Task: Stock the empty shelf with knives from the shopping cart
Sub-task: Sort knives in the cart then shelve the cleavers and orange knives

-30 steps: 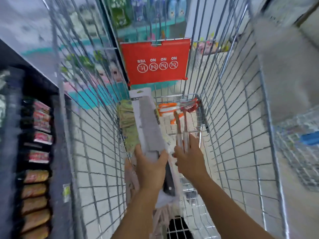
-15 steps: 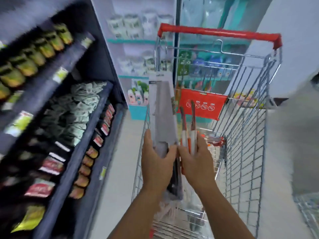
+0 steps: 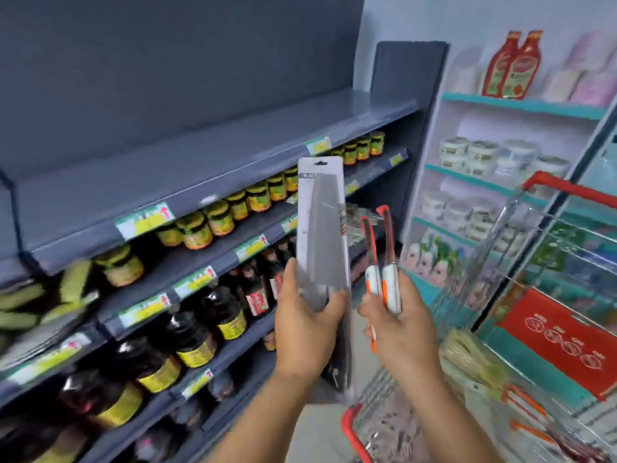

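My left hand (image 3: 307,324) grips a large packaged knife (image 3: 322,228) on a grey card, held upright with its black handle below my palm. My right hand (image 3: 399,324) holds two small knives with white and orange handles (image 3: 384,284), their red-sheathed blades pointing up. Both hands are raised in front of the dark grey shelving. The bare top shelf (image 3: 207,152) lies up and to the left of the knives. The shopping cart (image 3: 521,372) is at the lower right, with more orange-handled knives (image 3: 524,406) lying in it.
Lower shelves hold yellow-labelled jars (image 3: 220,218) and dark bottles (image 3: 187,332). A white and teal shelf unit with tubs (image 3: 480,155) stands at the right. The cart's red handle (image 3: 567,187) and red sign (image 3: 561,339) are at the right edge.
Both hands lifted the knives out of the cart and up toward the shelving. My view swung left and upward from the cart basket to the bare top shelf.
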Available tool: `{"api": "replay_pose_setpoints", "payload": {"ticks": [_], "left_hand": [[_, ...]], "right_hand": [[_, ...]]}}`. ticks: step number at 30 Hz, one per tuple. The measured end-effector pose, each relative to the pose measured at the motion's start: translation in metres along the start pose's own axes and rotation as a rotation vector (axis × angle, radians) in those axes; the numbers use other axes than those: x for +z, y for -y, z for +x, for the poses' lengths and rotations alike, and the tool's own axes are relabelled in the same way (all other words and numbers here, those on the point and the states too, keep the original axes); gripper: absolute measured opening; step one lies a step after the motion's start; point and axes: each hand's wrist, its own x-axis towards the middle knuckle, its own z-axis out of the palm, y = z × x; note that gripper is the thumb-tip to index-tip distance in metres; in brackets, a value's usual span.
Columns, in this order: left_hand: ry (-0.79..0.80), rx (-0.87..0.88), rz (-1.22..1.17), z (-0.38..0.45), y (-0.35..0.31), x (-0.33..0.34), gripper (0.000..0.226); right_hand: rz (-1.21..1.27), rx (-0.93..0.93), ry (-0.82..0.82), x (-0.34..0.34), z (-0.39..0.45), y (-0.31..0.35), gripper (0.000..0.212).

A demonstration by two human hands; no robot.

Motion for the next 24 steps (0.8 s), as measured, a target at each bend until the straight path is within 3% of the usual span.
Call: {"api": "replay_pose_setpoints", "payload": {"ticks": [1, 3, 6, 8, 12, 19, 24], "left_hand": [[-0.048, 0.001, 0.015, 0.002, -0.001, -0.018, 0.051], [-0.155, -0.012, 0.033, 0.006, -0.002, -0.055, 0.043], [-0.267, -0.04, 0.047, 0.009, 0.001, -0.112, 0.073], [-0.324, -0.046, 0.058, 0.009, 0.003, -0.151, 0.075], [-0.447, -0.002, 0.088, 0.006, 0.011, -0.234, 0.036], [-0.531, -0.018, 0.093, -0.007, 0.018, -0.377, 0.043], [-0.601, -0.009, 0.077, -0.026, 0.027, -0.475, 0.04]], "right_hand": [[0.0, -0.022, 0.044, 0.015, -0.001, 0.007, 0.051], [-0.003, -0.066, 0.128, 0.046, -0.008, 0.025, 0.05], [-0.001, -0.125, 0.265, 0.095, -0.021, 0.049, 0.058], [-0.005, -0.162, 0.338, 0.131, -0.033, 0.065, 0.061], [-0.005, -0.248, 0.446, 0.199, -0.069, 0.102, 0.065], [0.014, -0.391, 0.594, 0.31, -0.144, 0.156, 0.041], [0.016, -0.463, 0.683, 0.382, -0.201, 0.188, 0.038]]}}
